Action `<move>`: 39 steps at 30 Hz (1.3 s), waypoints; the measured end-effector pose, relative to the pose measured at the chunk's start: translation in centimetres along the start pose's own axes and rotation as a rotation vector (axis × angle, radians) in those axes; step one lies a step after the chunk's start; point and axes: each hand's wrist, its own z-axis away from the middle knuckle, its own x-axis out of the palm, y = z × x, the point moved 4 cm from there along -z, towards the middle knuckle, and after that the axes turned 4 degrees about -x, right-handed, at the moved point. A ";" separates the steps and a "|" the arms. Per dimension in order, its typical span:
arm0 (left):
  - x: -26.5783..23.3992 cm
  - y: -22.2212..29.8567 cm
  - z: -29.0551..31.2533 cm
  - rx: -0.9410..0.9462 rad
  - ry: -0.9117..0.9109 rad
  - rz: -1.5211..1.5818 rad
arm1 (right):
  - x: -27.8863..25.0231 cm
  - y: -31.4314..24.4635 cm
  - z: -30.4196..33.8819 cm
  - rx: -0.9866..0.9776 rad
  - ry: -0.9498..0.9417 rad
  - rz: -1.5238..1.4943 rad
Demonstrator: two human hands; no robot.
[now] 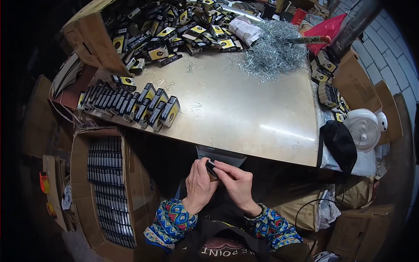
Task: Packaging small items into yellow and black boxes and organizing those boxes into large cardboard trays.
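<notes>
Just below the table's front edge, both my hands hold a small black box (pixel 210 166), one end of it showing between the fingers. My left hand (pixel 198 185) wraps round it from the left. The thumb and fingers of my right hand (pixel 238 185) pinch its upper end. Most of the box is hidden by my fingers. On the table's left stand rows of black and yellow boxes (pixel 150 102). Behind them many more boxes (pixel 174 32) lie heaped loosely. A pile of thin bent metal wires (pixel 273 52) sits at the back right, and a few stray wires (pixel 196 105) are scattered on the tabletop.
The wooden table (pixel 248 113) spreads before me. At lower left, an open carton (pixel 80 174) holds packed rows of black boxes. A white fan (pixel 363 129) and a black cloth item (pixel 339 144) are beside the table's right edge. A tipped carton (pixel 89 43) borders the heap.
</notes>
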 end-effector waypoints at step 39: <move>-5.4 -5.1 -8.1 0.054 0.771 -0.284 | 8.7 -1.0 -19.5 -0.067 -0.502 -0.187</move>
